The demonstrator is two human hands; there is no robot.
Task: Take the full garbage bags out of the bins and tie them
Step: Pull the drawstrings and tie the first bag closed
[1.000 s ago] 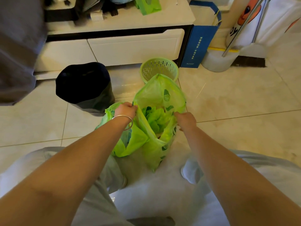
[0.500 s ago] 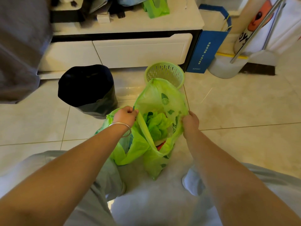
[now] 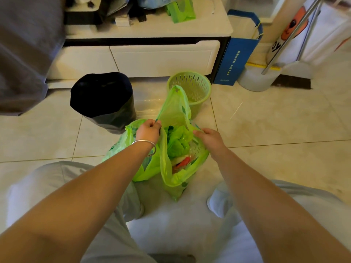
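Note:
A full green garbage bag [image 3: 175, 179] stands on the tiled floor between my knees, its mouth open on green leaves, clear plastic and something red. My left hand [image 3: 149, 130], a silver bangle at the wrist, grips the left side of the bag's rim. My right hand [image 3: 208, 137] pinches the right side of the rim. A second green bag [image 3: 121, 145] lies just left of it, partly hidden by my left arm. Behind them stand an empty green slotted bin [image 3: 191, 88] and a bin lined with a black bag [image 3: 103, 100].
A low white cabinet [image 3: 152, 57] with drawers runs along the back, cluttered on top. A blue paper bag [image 3: 236, 59] leans at its right end, beside a white bucket [image 3: 256, 80] and a slanted metal pole [image 3: 290, 33]. Grey cloth [image 3: 24, 54] hangs at upper left.
The bag's mouth has been drawn narrower and its far rim stands up taller. My right hand has shifted up along the right side of the rim; my left hand keeps its grip.

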